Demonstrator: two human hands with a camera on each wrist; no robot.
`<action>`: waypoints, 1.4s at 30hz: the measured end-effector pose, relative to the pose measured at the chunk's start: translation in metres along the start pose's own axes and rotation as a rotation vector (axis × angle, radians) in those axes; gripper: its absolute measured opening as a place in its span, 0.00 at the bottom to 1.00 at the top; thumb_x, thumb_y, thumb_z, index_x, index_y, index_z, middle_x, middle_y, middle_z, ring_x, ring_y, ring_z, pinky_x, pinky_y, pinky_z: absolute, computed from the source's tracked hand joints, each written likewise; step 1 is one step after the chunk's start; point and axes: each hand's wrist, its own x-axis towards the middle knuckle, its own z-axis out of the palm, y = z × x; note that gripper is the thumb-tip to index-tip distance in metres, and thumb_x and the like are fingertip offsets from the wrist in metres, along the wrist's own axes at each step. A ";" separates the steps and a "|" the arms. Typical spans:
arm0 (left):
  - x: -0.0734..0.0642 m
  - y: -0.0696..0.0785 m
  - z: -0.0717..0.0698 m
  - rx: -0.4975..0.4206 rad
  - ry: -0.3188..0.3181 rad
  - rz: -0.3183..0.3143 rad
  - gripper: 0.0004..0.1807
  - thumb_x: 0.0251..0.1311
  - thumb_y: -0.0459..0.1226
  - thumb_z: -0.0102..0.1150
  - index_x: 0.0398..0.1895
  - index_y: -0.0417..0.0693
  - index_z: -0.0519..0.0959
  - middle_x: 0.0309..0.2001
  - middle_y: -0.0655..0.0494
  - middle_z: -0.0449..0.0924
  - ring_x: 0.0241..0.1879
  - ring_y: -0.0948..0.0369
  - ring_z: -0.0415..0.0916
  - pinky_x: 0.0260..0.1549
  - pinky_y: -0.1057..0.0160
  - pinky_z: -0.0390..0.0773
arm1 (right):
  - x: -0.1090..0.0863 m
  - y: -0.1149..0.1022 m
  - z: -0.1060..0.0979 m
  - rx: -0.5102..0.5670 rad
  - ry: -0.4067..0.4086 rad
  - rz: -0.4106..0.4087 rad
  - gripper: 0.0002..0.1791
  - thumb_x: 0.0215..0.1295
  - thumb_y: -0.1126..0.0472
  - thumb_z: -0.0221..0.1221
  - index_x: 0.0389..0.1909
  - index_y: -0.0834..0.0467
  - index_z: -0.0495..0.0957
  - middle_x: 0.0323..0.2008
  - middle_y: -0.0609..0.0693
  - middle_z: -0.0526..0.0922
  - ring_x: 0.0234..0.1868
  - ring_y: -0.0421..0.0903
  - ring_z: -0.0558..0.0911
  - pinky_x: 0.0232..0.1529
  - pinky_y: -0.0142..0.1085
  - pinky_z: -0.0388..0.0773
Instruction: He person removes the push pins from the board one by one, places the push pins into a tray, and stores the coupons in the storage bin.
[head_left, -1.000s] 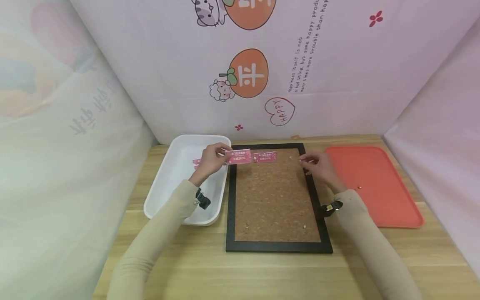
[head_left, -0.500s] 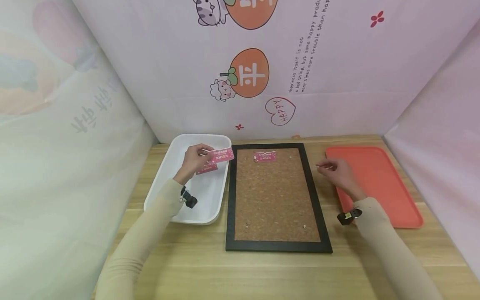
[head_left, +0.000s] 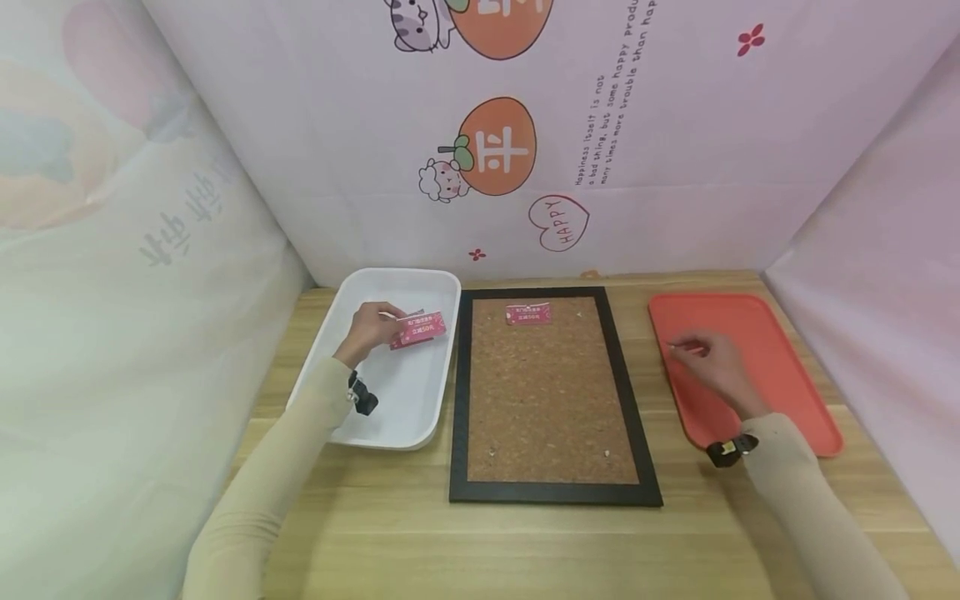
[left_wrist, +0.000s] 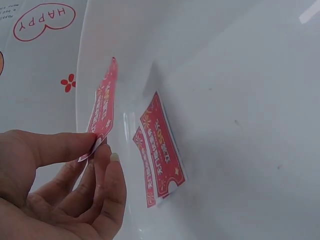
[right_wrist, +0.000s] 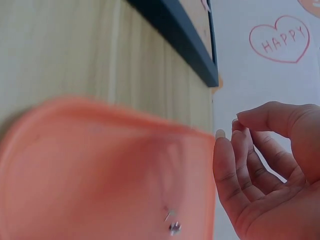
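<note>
My left hand (head_left: pixel 372 329) pinches a pink coupon (left_wrist: pixel 103 107) with white and yellow print between thumb and fingers, low over the white tub (head_left: pixel 358 425). Below it in the left wrist view lie more pink coupons (left_wrist: pixel 167 150), partly overlapping each other. Another pink coupon (head_left: pixel 528 314) is fixed near the top of the cork board (head_left: pixel 551 392). My right hand (head_left: pixel 712 362) hovers above the left part of the red tray (head_left: pixel 780 392), thumb and index fingertips together. I cannot tell if something small is between them. Small silvery pins (right_wrist: pixel 173 227) lie in the tray.
The board's black frame (head_left: pixel 558 493) lies between tub and tray on the wooden table (head_left: pixel 555 550). Small pale pins show near the board's corners, one pin (head_left: pixel 607 454) at lower right. A printed white cloth (head_left: pixel 337 150) closes off the back and sides.
The left hand has carried its coupon left from the board's upper left edge to over the tub. The right hand has moved right and nearer, from the board's edge to over the tray.
</note>
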 end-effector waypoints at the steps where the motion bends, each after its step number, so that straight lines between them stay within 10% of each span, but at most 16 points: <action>1: 0.001 -0.002 0.000 0.011 -0.004 -0.007 0.18 0.69 0.37 0.61 0.59 0.39 0.81 0.57 0.38 0.84 0.52 0.49 0.84 0.59 0.48 0.83 | -0.001 0.003 -0.001 -0.003 0.000 0.000 0.21 0.79 0.52 0.56 0.58 0.63 0.81 0.52 0.66 0.84 0.41 0.47 0.84 0.33 0.36 0.85; 23: 0.012 -0.023 0.002 0.177 -0.012 0.009 0.16 0.63 0.34 0.65 0.53 0.37 0.82 0.42 0.45 0.85 0.34 0.59 0.81 0.32 0.69 0.78 | -0.025 0.043 -0.029 0.011 0.013 0.088 0.22 0.79 0.54 0.55 0.60 0.68 0.79 0.54 0.72 0.82 0.35 0.33 0.83 0.33 0.35 0.86; 42: 0.022 -0.037 0.013 0.272 0.026 0.022 0.13 0.62 0.37 0.66 0.46 0.39 0.83 0.46 0.43 0.82 0.41 0.54 0.76 0.38 0.64 0.75 | -0.038 0.066 -0.034 -0.045 -0.014 0.106 0.20 0.80 0.56 0.54 0.56 0.70 0.80 0.51 0.72 0.84 0.32 0.32 0.82 0.31 0.34 0.85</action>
